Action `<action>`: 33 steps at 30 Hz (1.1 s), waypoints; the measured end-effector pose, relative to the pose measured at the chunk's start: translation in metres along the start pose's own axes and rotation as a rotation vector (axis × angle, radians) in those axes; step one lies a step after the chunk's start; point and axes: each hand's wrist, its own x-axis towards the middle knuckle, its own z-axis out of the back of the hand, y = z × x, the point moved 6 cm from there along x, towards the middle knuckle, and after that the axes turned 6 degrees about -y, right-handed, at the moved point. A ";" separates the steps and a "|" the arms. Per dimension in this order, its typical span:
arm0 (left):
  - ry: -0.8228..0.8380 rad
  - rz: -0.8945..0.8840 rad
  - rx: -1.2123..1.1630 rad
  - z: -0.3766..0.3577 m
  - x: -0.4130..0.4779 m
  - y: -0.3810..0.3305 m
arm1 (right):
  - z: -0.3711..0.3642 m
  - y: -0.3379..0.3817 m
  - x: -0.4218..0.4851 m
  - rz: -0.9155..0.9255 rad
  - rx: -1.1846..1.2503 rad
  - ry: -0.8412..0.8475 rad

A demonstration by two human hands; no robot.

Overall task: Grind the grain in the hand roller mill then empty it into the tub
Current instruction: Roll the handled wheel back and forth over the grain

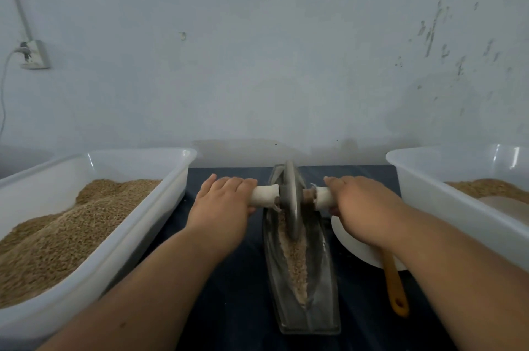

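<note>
- Left hand [221,204] and right hand [355,207] were each curled round the handles [264,194] either side of the wheel [289,199], likely for even pressure.
- Grain [293,256] lay in the trough [323,287] at frame centre, with a tub [429,193] at right, handy for emptying.

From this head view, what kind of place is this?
Probably a small home or workshop grain-milling corner: a hand roller mill on a dark table, a left tub and right tub holding grain, and a bare scuffed wall with a surface-mounted socket.
</note>
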 end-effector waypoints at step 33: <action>0.268 -0.040 -0.012 0.029 -0.008 -0.015 | 0.021 0.012 -0.006 0.085 -0.077 0.132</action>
